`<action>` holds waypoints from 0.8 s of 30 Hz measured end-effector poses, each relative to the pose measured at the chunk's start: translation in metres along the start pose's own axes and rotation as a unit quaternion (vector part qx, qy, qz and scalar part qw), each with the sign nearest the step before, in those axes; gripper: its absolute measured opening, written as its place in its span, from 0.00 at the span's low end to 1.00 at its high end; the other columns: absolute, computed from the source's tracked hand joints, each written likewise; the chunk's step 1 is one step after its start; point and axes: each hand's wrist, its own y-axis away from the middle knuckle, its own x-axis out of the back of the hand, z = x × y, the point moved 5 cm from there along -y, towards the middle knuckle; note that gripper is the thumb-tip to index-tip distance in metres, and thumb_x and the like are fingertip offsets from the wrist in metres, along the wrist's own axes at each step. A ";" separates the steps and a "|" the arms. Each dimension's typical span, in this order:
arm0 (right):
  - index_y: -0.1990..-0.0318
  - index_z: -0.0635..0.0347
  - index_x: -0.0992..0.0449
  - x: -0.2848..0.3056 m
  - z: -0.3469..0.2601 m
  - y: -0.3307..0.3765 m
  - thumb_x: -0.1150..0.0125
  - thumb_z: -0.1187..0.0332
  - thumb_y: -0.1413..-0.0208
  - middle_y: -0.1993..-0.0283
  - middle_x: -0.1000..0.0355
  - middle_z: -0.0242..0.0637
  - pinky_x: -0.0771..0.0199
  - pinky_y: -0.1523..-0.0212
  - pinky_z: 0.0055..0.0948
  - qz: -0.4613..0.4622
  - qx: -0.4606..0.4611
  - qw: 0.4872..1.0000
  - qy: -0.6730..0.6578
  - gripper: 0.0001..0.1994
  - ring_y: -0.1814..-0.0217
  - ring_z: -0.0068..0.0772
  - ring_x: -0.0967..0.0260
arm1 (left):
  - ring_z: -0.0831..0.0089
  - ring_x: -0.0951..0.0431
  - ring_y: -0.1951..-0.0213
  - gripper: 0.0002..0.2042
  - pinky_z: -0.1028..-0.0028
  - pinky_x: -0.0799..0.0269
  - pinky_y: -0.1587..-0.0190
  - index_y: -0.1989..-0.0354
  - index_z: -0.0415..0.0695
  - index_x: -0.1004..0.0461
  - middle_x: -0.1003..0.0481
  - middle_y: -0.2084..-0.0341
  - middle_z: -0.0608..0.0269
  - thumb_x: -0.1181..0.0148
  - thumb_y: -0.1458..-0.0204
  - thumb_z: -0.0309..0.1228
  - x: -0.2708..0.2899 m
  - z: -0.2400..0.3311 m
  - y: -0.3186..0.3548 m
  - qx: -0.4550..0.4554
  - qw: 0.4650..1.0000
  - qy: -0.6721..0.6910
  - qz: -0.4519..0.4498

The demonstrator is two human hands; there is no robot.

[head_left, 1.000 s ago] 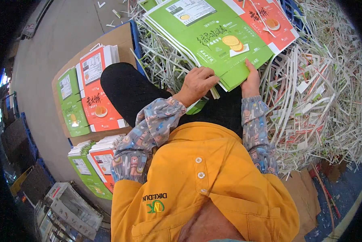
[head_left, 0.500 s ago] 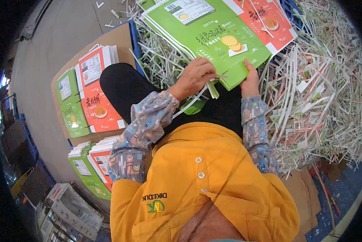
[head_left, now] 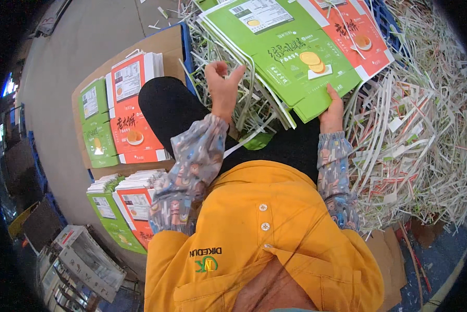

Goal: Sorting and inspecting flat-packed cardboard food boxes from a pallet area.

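Observation:
A stack of flat printed carton sheets (head_left: 290,67), green on the left and orange-red on the right, lies slanted in front of me. My right hand (head_left: 333,110) grips its lower corner, thumb on top and the other fingers hidden underneath. Off the stack's left edge is my left hand (head_left: 224,89), thumb held away from loosely curled fingers, with nothing visible in it. Thin white paper strips hang along that left edge, close to the left hand. A green scrap (head_left: 258,141) rests on my dark trousers below the stack.
A large heap of shredded paper strips (head_left: 400,140) fills the right side and continues behind the stack. To the left, more green and orange-red cartons (head_left: 134,112) sit on cardboard, with further upright bundles (head_left: 116,218) nearer me. A blue crate edge (head_left: 387,23) shows at the upper right.
My left hand has moved up and left from the stack's lower edge, its pinch on a small paper piece now released. The right hand keeps its grip; the whole view has shifted slightly.

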 end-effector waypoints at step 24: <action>0.50 0.67 0.41 -0.022 -0.027 0.025 0.48 0.71 0.52 0.53 0.37 0.42 0.35 0.54 0.32 -0.019 0.048 0.998 0.049 0.20 0.54 0.37 0.36 | 0.78 0.32 0.83 0.07 0.81 0.36 0.79 0.76 0.37 0.32 0.30 0.84 0.62 0.58 0.61 0.20 -0.039 -0.031 0.011 0.330 0.848 0.140 -0.391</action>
